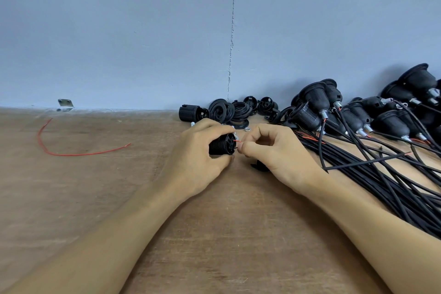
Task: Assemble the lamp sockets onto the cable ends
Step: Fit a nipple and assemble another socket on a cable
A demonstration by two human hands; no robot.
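Now my left hand (pixel 198 157) grips a black socket (pixel 220 144). My right hand (pixel 269 150) pinches its thin red wire (pixel 237 141), apparently at the terminal.

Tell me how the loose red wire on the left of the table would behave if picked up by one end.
Probably floppy: the red wire is thin and lies in a loose curve, so it would likely droop. It looks very light for its length. It may hold some of its bend, since it lies hooked on the table rather than straight.
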